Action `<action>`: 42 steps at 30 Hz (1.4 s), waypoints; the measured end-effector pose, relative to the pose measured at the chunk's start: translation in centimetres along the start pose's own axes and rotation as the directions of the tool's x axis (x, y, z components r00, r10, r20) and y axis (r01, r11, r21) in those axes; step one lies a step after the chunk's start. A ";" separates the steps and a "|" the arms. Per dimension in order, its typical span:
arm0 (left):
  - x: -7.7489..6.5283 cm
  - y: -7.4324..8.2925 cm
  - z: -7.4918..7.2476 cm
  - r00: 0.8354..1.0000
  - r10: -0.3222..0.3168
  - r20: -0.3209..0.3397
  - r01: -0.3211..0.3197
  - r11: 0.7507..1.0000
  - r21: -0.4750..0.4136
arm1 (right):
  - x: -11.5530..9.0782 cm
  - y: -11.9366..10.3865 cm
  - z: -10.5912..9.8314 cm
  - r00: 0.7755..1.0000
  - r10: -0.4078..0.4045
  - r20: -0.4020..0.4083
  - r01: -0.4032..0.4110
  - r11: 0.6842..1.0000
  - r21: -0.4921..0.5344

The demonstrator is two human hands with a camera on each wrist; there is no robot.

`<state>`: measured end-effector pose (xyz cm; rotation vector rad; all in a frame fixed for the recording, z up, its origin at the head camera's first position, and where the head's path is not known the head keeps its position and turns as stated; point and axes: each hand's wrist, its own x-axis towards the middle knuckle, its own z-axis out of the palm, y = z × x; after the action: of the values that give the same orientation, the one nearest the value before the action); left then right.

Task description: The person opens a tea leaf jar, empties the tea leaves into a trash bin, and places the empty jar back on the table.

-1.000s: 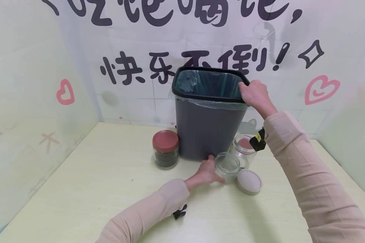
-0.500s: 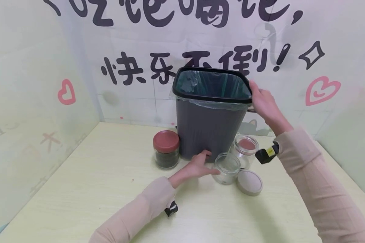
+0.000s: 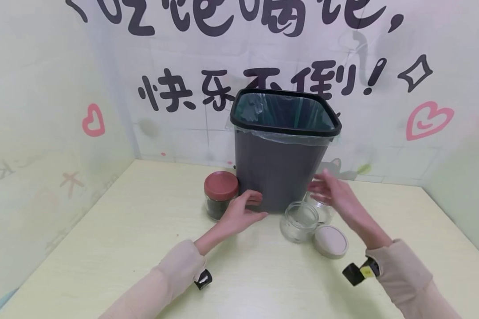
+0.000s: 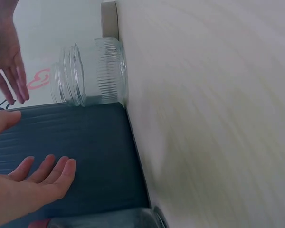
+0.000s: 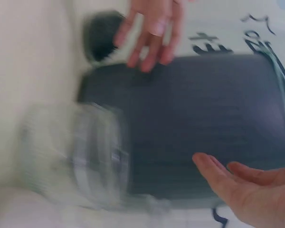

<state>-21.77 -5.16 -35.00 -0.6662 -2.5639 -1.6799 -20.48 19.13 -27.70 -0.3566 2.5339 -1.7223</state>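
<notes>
positioning the grey bin (image 3: 277,170) seems to be the step in hand, while left grip (image 3: 236,216) and right grip (image 3: 341,195) are both loose, holding nothing. the bin stands upright at the back of the bench (image 3: 104,248), between the red-lidded jar (image 3: 221,185) and the open glass jar (image 3: 297,226). the next move probably calls for care beside these glass edges, with wider room toward front left.

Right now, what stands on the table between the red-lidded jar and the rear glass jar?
The head view shows the dark bin between them, the left hand in front.
</notes>
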 end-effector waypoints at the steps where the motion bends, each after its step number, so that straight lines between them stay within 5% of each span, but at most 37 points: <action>1: -0.2 -0.1 -0.2 1.000 -0.004 0.018 0.004 1.000 0.005 | -0.3 0.4 0.5 1.000 -0.023 0.013 0.023 1.000 0.011; 8: -1.7 -1.0 -2.3 0.983 0.032 0.179 -0.041 0.998 0.051 | -1.8 2.5 3.7 0.988 -0.113 0.105 0.118 0.992 -0.042; 14: -3.1 -2.3 -4.6 0.953 0.051 0.299 -0.066 0.997 0.040 | -1.7 3.2 5.8 0.986 -0.084 0.144 0.106 0.983 -0.147; 22: -4.2 -3.6 -8.4 0.918 -0.027 0.395 -0.028 0.991 0.134 | -0.2 3.5 8.1 0.981 -0.109 0.162 0.151 0.951 -0.269; 25: -4.2 -4.0 -9.6 0.933 -0.053 0.355 -0.011 0.984 0.177 | 0.6 3.5 9.1 0.983 -0.105 0.149 0.146 0.944 -0.297; 29: -4.3 -3.9 -10.2 0.964 -0.174 0.202 0.122 0.962 0.243 | 1.5 3.3 10.4 0.984 -0.104 0.143 0.145 0.937 -0.317; 34: -4.0 -3.6 -9.7 0.940 -0.341 -0.004 0.329 0.905 0.268 | 2.4 3.2 12.0 0.987 -0.093 0.128 0.128 0.947 -0.294; 37: -3.4 -4.1 -9.3 0.932 -0.359 -0.049 0.361 0.909 0.210 | 2.9 3.2 12.8 0.990 -0.077 0.117 0.108 0.953 -0.283; 42: -2.4 -4.7 -8.8 0.948 -0.316 -0.048 0.319 0.944 0.087 | 3.7 3.0 14.0 0.992 -0.046 0.116 0.073 0.967 -0.244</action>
<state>-23.24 -15.25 -35.94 -0.2252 -2.8265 -1.6133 -22.10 6.64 -35.38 -0.5304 2.6862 -1.3601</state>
